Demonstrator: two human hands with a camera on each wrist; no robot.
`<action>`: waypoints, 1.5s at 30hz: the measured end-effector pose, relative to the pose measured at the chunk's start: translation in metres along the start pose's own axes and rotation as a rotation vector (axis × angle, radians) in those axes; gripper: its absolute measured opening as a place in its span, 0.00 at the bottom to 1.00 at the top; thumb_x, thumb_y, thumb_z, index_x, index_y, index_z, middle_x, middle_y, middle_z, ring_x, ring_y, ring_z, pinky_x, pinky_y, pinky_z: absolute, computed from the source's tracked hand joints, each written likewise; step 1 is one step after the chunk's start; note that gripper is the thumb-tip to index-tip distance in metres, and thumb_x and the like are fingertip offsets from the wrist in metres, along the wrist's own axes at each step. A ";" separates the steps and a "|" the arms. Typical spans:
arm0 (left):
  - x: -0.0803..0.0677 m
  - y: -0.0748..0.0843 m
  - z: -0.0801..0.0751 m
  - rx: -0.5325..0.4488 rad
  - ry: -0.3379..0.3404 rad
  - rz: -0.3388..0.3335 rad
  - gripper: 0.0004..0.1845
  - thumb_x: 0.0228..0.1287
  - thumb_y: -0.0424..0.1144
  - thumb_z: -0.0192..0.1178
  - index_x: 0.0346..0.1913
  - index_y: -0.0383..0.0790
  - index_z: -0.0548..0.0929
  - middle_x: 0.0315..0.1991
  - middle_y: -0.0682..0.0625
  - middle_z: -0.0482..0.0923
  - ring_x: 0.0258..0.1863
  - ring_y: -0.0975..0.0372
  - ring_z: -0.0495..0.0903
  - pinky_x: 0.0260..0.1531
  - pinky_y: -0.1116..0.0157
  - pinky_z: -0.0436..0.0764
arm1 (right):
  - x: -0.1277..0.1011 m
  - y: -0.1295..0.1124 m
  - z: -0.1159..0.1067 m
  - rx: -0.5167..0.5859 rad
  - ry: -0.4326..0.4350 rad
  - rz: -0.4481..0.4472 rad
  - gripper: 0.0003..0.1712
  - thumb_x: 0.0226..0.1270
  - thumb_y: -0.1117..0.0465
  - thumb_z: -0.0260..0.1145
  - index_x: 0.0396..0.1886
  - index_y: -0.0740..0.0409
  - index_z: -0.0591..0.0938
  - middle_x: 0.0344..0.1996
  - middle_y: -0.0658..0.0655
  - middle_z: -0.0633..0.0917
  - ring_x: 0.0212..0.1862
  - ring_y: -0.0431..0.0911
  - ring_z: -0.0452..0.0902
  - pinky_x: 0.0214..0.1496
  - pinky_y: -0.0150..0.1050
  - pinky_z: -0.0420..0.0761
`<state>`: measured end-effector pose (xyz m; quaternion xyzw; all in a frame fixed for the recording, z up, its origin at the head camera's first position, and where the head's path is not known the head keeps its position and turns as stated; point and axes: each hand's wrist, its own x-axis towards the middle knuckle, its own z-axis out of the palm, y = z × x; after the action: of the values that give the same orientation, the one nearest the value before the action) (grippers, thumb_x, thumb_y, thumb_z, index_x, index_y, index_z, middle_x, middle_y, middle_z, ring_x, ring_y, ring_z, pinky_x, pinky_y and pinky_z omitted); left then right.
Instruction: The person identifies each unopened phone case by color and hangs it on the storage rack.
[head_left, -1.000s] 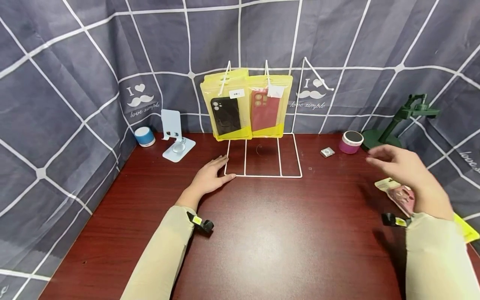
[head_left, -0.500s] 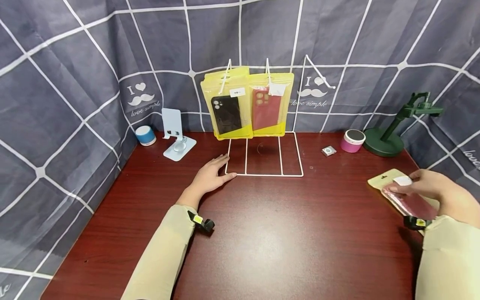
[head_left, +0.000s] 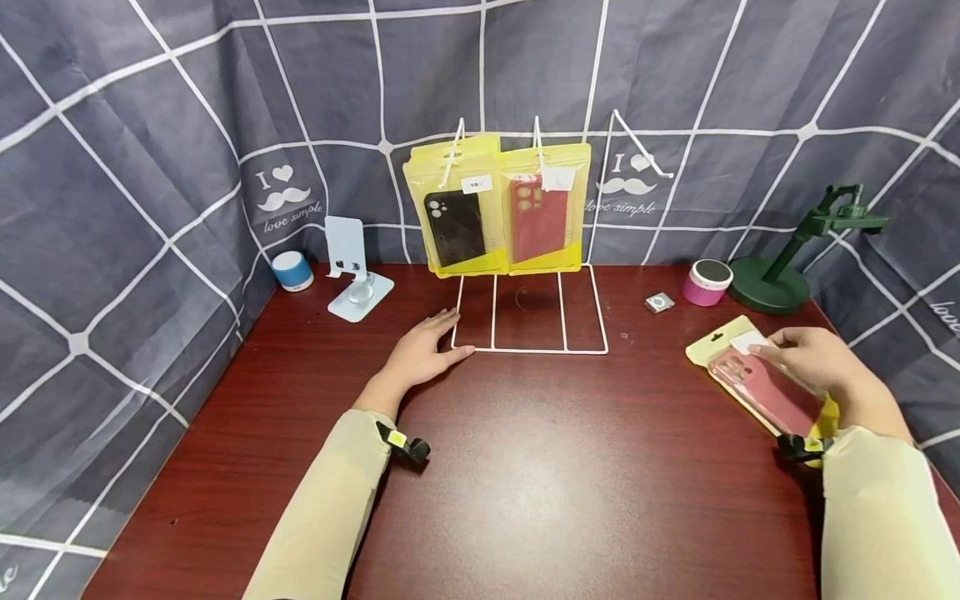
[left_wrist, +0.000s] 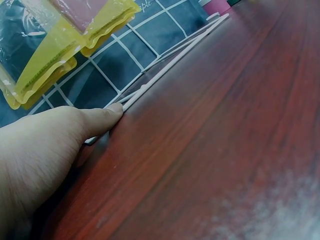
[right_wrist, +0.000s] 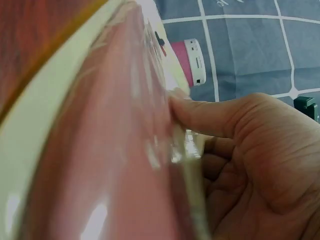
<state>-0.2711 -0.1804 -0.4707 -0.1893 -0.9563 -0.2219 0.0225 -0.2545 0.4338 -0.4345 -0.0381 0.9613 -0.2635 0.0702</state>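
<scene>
Head view: two yellow bags (head_left: 498, 208) already hang on the wire rack (head_left: 531, 308), one hook bare. The right hand (head_left: 813, 358) pinches a third bag (head_left: 750, 379), lifted at the table's right. The left hand (head_left: 423, 354) rests flat, steadying the rack's base.

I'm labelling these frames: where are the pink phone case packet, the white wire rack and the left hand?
pink phone case packet (head_left: 757, 392), head view, middle.
white wire rack (head_left: 531, 351), head view, front base wire.
left hand (head_left: 420, 354), head view, back.
</scene>
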 end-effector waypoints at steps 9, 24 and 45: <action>0.000 -0.001 0.001 0.000 0.001 0.003 0.45 0.65 0.69 0.57 0.76 0.43 0.67 0.76 0.50 0.61 0.77 0.55 0.57 0.75 0.53 0.57 | 0.002 -0.003 0.000 0.377 -0.131 0.113 0.22 0.72 0.42 0.64 0.51 0.54 0.81 0.34 0.44 0.81 0.33 0.41 0.77 0.33 0.37 0.80; -0.001 -0.003 0.002 -0.001 0.005 -0.007 0.45 0.65 0.70 0.57 0.76 0.44 0.67 0.76 0.50 0.61 0.77 0.55 0.57 0.74 0.53 0.59 | -0.004 -0.032 -0.009 0.839 -0.141 0.252 0.04 0.71 0.48 0.67 0.40 0.38 0.86 0.28 0.53 0.88 0.28 0.54 0.86 0.32 0.52 0.87; 0.000 -0.002 0.001 0.005 0.003 0.003 0.45 0.65 0.70 0.56 0.76 0.44 0.67 0.76 0.50 0.61 0.77 0.55 0.57 0.74 0.53 0.58 | -0.010 -0.089 -0.016 0.912 0.223 0.138 0.04 0.61 0.53 0.77 0.34 0.37 0.90 0.21 0.45 0.87 0.20 0.43 0.82 0.21 0.39 0.83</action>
<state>-0.2718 -0.1815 -0.4729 -0.1903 -0.9565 -0.2198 0.0246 -0.2442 0.3663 -0.3743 0.0889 0.7495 -0.6560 -0.0064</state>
